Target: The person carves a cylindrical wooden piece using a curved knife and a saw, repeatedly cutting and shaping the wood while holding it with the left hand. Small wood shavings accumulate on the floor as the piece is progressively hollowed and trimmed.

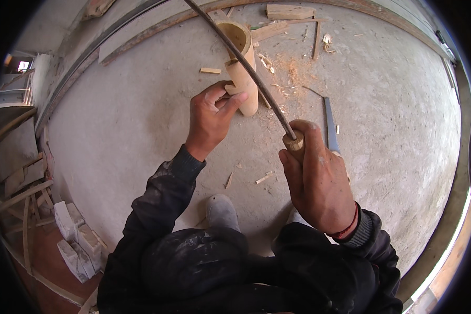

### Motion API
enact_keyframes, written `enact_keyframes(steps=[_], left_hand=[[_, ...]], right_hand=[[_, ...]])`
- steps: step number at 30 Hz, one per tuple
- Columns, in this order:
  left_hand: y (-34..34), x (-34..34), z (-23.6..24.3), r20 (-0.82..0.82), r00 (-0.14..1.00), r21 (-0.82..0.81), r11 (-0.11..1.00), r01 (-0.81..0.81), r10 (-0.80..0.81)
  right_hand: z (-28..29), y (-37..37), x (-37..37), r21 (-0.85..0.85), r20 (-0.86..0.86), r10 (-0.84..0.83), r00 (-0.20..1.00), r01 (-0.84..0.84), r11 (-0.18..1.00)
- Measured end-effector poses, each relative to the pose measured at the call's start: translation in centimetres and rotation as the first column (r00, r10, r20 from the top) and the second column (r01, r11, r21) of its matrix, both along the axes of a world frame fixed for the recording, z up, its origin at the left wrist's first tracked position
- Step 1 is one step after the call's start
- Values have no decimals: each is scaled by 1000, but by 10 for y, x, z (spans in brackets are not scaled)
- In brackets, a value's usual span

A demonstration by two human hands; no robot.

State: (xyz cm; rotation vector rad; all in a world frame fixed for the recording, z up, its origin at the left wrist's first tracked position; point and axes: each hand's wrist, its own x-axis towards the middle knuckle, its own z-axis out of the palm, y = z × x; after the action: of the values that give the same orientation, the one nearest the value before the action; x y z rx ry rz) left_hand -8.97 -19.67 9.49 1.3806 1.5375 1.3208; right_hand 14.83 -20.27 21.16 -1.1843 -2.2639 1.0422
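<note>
My left hand [213, 112] is closed on a pale hollow bamboo tube [235, 36], thumb and fingers pinching it beside a notch cut in its side. My right hand [322, 180] grips the wooden handle [293, 144] of a long dark metal rod [261, 86], which rises diagonally up and left across the tube; I cannot tell whether the two touch. Beyond my right hand a blue blade [329, 120] lies on the concrete floor [403, 157], its handle partly hidden by that hand.
Wood offcuts [290, 11], shavings [293, 70] and small sticks [210, 70] lie around the tube. Broken white blocks [81, 240] and leaning boards [21, 167] are at the left. My shoe [221, 212] shows below my hands. A low ledge [350, 7] runs along the far side.
</note>
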Motion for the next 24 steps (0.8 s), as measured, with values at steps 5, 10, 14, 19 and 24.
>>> enact_keyframes(steps=[5,10,14,19,24], left_hand=[[0,3,5,-63,998,76,997,-22,27],[1,4,4,-109,994,108,994,-17,29],[2,6,4,-163,985,128,991,-30,51],[2,6,3,-130,990,127,992,-29,45],[3,7,3,-123,991,146,989,-26,44]], right_hand=[[0,0,6,4,-16,19,1000,-19,1000],[0,-1,8,-35,-33,9,999,-10,999],[2,-2,10,-40,-45,-23,999,22,999],[13,0,10,-111,-47,-41,998,36,993],[9,1,11,-114,-38,-6,999,1,994]])
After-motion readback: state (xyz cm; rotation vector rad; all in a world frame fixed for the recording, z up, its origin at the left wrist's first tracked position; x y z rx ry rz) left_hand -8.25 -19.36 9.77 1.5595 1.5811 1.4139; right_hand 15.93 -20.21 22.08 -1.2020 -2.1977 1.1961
